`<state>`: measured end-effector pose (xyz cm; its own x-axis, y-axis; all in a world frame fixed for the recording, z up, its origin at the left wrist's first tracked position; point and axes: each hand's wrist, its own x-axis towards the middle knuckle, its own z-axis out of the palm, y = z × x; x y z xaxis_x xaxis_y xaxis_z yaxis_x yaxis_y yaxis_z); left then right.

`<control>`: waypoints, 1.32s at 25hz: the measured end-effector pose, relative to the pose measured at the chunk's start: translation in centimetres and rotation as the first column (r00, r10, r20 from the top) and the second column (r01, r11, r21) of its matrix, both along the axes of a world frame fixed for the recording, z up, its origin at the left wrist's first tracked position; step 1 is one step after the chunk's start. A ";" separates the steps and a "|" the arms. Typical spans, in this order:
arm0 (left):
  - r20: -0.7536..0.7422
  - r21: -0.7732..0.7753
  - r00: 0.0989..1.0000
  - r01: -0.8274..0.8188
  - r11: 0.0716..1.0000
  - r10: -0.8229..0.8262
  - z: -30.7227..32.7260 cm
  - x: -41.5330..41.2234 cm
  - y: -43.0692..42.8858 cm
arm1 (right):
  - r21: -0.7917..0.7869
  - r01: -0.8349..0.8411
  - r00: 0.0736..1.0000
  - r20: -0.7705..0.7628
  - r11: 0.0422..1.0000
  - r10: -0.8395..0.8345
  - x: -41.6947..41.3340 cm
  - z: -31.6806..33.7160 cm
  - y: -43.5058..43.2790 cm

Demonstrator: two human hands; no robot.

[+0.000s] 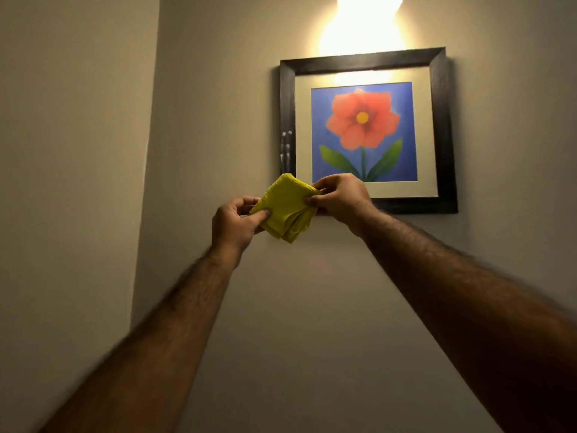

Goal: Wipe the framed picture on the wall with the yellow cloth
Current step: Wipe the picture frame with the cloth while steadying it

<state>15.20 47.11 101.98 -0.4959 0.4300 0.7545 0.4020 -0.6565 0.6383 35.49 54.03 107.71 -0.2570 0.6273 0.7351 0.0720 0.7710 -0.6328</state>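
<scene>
A framed picture (pixel 440 126) hangs on the wall at upper right: dark wooden frame, pale mat, a red flower on blue. A folded yellow cloth (pixel 285 207) is held up in front of the frame's lower left corner, covering it. My left hand (pixel 232 225) pinches the cloth's left edge between thumb and fingers. My right hand (pixel 340 198) grips its right edge and overlaps the bottom of the frame. Whether the cloth touches the frame cannot be told.
A bright wall lamp (pixel 365 20) glares just above the frame and reflects on the glass. A wall corner (pixel 150 151) runs vertically to the left of the picture. Bare beige wall (pixel 312 307) spreads below the frame.
</scene>
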 end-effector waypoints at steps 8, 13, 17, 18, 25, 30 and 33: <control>0.029 0.092 0.994 -0.109 0.990 0.107 6.8 3.5 2.6 | 0.143 0.005 1.000 -0.022 0.990 -0.002 2.9 8.0 2.2; 0.049 0.072 0.975 -0.222 0.972 0.219 10.4 3.8 3.3 | 0.260 0.116 0.992 -0.073 0.959 -0.101 1.2 13.0 2.7; 0.028 0.016 0.971 -0.237 0.971 0.237 12.3 3.1 4.4 | 0.346 0.240 0.969 -0.138 0.907 -0.204 -0.9 15.2 3.8; 0.017 0.017 0.966 -0.259 0.966 0.259 12.6 2.9 4.7 | 0.369 0.269 0.962 -0.150 0.890 -0.229 -1.5 15.5 4.1; -0.171 0.002 0.855 -0.496 0.868 0.489 13.9 0.2 6.4 | 0.453 0.367 0.930 -0.163 0.812 -0.329 -4.8 16.8 5.1; -0.258 0.040 0.767 -0.599 0.800 0.587 14.0 -0.7 7.1 | 0.499 0.367 0.928 -0.136 0.785 -0.347 -5.8 17.4 5.1; -0.401 0.195 0.569 -0.712 0.674 0.718 13.9 -0.4 7.3 | 0.532 0.398 0.911 -0.131 0.748 -0.391 -6.3 17.1 5.7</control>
<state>14.76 54.39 115.84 -0.2787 0.0656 0.9581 0.9585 -0.0429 0.2817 29.15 59.75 124.83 -0.0659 0.1751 0.9823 0.4420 0.8878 -0.1286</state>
